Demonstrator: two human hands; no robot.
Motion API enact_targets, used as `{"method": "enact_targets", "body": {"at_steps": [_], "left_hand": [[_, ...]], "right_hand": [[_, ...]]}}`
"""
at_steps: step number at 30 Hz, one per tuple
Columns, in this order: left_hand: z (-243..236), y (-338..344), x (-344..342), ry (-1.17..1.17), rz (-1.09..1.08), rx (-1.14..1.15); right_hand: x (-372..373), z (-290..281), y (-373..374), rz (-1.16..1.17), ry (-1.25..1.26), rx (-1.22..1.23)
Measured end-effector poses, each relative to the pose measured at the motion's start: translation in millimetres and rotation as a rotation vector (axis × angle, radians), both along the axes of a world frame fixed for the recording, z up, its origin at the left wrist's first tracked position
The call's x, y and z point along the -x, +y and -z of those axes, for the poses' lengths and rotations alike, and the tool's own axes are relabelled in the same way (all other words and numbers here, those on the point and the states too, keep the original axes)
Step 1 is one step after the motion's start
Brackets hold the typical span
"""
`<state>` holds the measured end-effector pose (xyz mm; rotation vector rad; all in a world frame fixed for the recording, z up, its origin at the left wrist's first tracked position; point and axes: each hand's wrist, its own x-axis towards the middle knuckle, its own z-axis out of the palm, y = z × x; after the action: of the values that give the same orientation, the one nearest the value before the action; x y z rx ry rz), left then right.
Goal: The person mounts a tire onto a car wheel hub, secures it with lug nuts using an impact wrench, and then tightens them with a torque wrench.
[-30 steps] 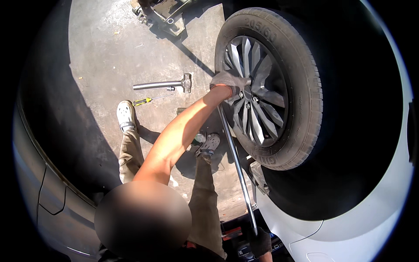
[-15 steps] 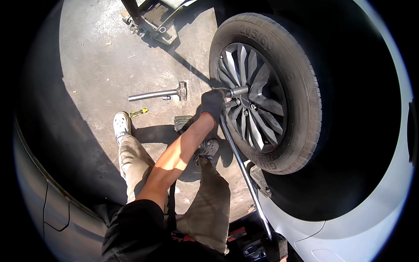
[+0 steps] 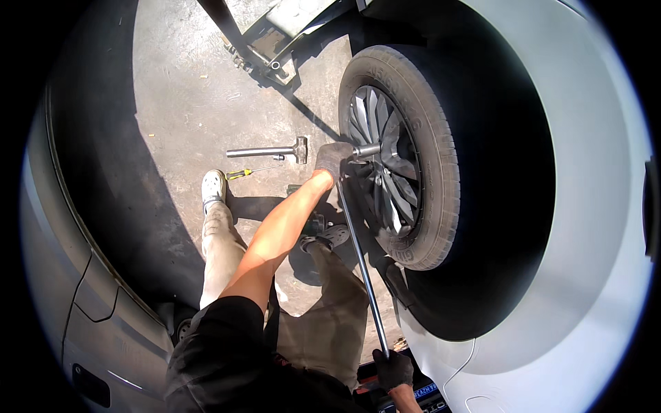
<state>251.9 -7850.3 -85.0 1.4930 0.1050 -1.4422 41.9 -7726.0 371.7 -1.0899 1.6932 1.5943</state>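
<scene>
My left hand (image 3: 336, 160), in a dark glove, is wrapped round the head of a long chrome breaker bar (image 3: 362, 265). A steel socket (image 3: 366, 149) sticks out from that hand and meets the wheel (image 3: 385, 162) near its hub; the exact seating on a nut is too small to tell. Nearer to me, my right hand (image 3: 394, 370), also gloved, grips the bar's far end. The bar slants down from one hand to the other. The tyre (image 3: 430, 186) surrounds dark, silver-faced spokes and stands upright in the wheel arch.
On the concrete floor (image 3: 186, 103) lie a hammer (image 3: 265, 151), a small loose socket (image 3: 278, 157) and a yellow-and-black screwdriver (image 3: 239, 174). A floor jack (image 3: 275, 58) stands beyond. The white car body (image 3: 530, 310) rises on the right, a grey car (image 3: 117, 337) on the left.
The view has shifted, so the wheel appears farther left and narrower. The bar stands a little steeper in the picture. My right hand now shows more plainly on its end; the left keeps its hold.
</scene>
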Motion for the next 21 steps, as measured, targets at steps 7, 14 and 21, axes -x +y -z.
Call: {"method": "enact_targets", "body": {"at_steps": [7,14,21], "left_hand": [[-32.3,-15.6,-10.3,-0.106,0.276,-0.153],[-42.0,-26.6,-7.7,0.105,0.224,-0.194],[-3.8,-21.3,12.6,-0.270,0.961,-0.341]], "right_hand": [[14.9,-7.8,2.1,0.051,-0.185,0.040],[7.2,3.5,-5.9,0.011,0.045,-0.039],[19.6,12.3,11.7,-0.018,0.051,0.015]]}}
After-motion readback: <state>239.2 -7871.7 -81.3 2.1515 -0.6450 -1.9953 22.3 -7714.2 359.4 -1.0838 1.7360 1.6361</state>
